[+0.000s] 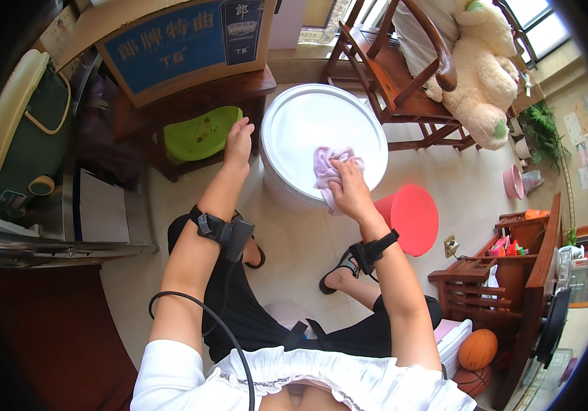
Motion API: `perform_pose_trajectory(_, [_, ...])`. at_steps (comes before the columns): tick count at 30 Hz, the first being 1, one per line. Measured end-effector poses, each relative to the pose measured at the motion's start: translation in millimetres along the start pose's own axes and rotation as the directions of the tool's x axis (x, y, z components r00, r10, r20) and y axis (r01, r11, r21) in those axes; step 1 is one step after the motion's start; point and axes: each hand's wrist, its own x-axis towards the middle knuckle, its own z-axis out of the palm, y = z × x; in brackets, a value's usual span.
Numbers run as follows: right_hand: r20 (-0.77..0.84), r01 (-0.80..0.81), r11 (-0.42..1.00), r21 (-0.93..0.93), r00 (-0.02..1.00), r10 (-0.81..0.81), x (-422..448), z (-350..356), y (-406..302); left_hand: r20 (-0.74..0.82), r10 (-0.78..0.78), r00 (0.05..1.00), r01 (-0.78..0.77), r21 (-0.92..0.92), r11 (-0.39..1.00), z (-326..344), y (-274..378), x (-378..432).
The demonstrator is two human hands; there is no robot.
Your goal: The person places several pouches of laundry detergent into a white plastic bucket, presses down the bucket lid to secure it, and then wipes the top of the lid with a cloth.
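Observation:
A large white plastic bucket with its lid on [314, 120] stands on the floor before me. My right hand [349, 187] presses a crumpled pale pink cloth [326, 163] against the lid's near right part, and one end of the cloth hangs over the rim. My left hand [240, 146] is at the bucket's left side with nothing in it. Its fingers point away from me and lie close together. Whether the left hand touches the bucket's wall, I cannot tell. Black straps with small devices sit on both forearms.
Right of the bucket is a red ribbed plastic stool or bin [412, 221]. A wooden armchair [394, 67] bears a plush bear [484, 72]. At left, a cardboard box [186, 46] rests on a wooden bench above a green plastic basin [201, 134]. Basketballs [478, 349] lie at lower right.

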Motion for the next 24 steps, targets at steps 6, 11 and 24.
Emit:
perform_pose_trajectory(6, [0.169, 0.185, 0.976, 0.112, 0.964, -0.203, 61, 39, -46, 0.078, -0.01, 0.997, 0.014, -0.041, 0.999, 7, -1, 6])
perform_pose_trajectory(11, [0.183, 0.092, 0.989, -0.118, 0.981, -0.07, 147, 66, -29, 0.112, -0.015, 0.994, 0.011, 0.038, 0.999, 18, 3, 10])
perform_pose_trajectory(24, [-0.083, -0.295, 0.759, -0.581, 0.949, 0.305, 94, 14, 90, 0.066, -0.069, 0.995, 0.048, 0.277, 0.96, 22, -31, 16])
